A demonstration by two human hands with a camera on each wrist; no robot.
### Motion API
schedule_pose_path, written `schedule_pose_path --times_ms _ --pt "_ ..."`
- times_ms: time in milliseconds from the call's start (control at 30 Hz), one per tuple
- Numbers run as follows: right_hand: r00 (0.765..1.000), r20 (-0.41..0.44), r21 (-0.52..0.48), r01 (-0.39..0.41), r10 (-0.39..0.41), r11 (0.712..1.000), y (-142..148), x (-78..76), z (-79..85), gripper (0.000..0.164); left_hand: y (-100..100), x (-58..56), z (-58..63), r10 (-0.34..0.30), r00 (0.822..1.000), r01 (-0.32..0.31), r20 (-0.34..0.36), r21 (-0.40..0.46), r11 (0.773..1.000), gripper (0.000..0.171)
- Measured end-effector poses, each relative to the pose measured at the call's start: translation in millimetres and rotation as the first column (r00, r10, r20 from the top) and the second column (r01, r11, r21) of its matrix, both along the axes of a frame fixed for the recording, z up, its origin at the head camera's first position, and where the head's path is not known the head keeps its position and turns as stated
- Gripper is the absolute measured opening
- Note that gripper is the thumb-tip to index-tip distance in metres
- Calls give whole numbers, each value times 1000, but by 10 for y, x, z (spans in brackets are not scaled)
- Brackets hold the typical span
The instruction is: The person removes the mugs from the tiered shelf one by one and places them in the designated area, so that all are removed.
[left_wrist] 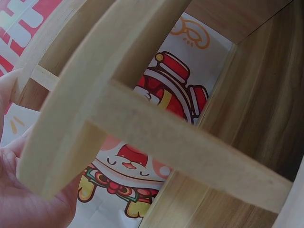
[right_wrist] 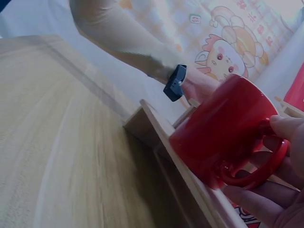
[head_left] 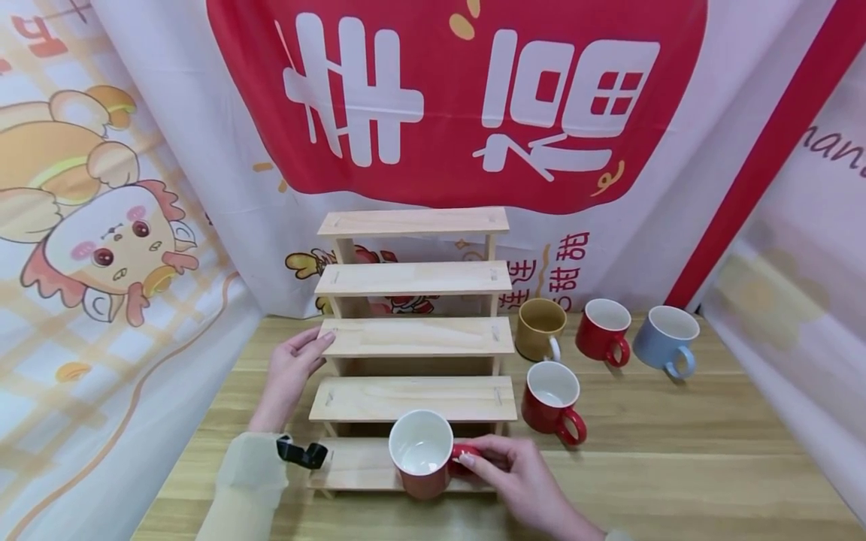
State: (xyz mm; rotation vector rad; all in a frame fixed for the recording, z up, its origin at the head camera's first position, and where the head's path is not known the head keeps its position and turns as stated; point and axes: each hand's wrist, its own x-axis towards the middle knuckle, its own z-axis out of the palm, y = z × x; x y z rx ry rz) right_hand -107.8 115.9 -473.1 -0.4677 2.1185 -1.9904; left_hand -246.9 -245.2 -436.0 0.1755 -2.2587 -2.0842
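A printed fabric backdrop (head_left: 169, 150) closes in the scene on three sides: a big red panel with white Chinese characters, mirrored and not readable, a cartoon creature on the left, a red stripe on the right. Small red characters show behind the shelf's right side, also reversed. Below lies a light wood-grain table (head_left: 676, 466).

At the table's middle stands a stepped wooden shelf (head_left: 414, 338) of five tiers, rising toward the backdrop. To its right, on the table, sit four mugs: a mustard mug (head_left: 540, 328), a red mug (head_left: 602, 330) and a pale blue mug (head_left: 666, 340) in a row at the back, and a second red mug (head_left: 553, 398) nearer, just beside the shelf.

The right hand (head_left: 521, 473) curls its fingers round the handle of a red mug with a white inside (head_left: 422, 454), which sits at the lowest tier. The right wrist view shows what the head view hides: the mug's base rests on the board's edge, fingers threaded through the handle.

The left hand (head_left: 291, 368) grips the left end of the third tier, thumb on top. The left wrist view shows the shelf's underside, slats and crossbar, with the palm (left_wrist: 28, 194) against the wood. A black clip (head_left: 301, 453) sits at the left sleeve's cuff.
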Motion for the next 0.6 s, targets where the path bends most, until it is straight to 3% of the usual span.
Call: schedule_pose_path --times_ms 400,600 --pt "998 -34 -9 55 -56 998 -7 39 -21 20 -7 -3 -11 -2 1000 2 -5 3 1000 67" --pt "995 -18 11 99 -99 995 114 64 113 21 -8 -3 -17 -4 1000 4 -18 -10 1000 68"
